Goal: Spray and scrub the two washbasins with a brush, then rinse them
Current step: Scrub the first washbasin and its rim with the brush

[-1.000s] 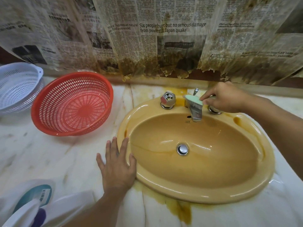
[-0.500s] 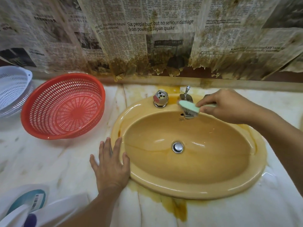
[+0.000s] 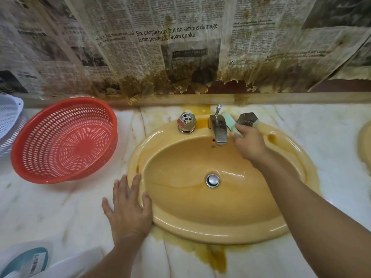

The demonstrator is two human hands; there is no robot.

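A glossy mustard-yellow oval ceramic washbasin (image 3: 220,235) is set into a white veined marble countertop (image 3: 60,207). A wet sheen and a faint brown streak are seen across its smooth bowl, and a round chrome drain plug (image 3: 212,180) is seated at the bottom. On the back rim a chrome spout (image 3: 219,129) is flanked by two faceted chrome tap handles, the left one (image 3: 186,122) and the right one (image 3: 248,119).

A pale green plastic brush (image 3: 230,123) is gripped by the right hand (image 3: 250,145), whose fingers are curled round the handle. The brush head is held between the spout and the right tap handle, at the back rim of the basin.

The left hand (image 3: 128,207) is laid flat on the countertop with straight, spread fingers, the fingertips touching the basin's left rim; nothing is held in it.

To the left, a round red perforated plastic basket (image 3: 64,141) is tilted on the counter, with a white perforated basket (image 3: 10,121) just beside it at the frame edge. Part of a second yellow basin (image 3: 364,145) is seen at the far right. Rust-brown staining (image 3: 212,255) is spread over the marble below the front rim. Stained, tattered newspaper (image 3: 180,37) is hung along the wall. A white bottle with a teal label (image 3: 26,261) is partly visible at the lower left.
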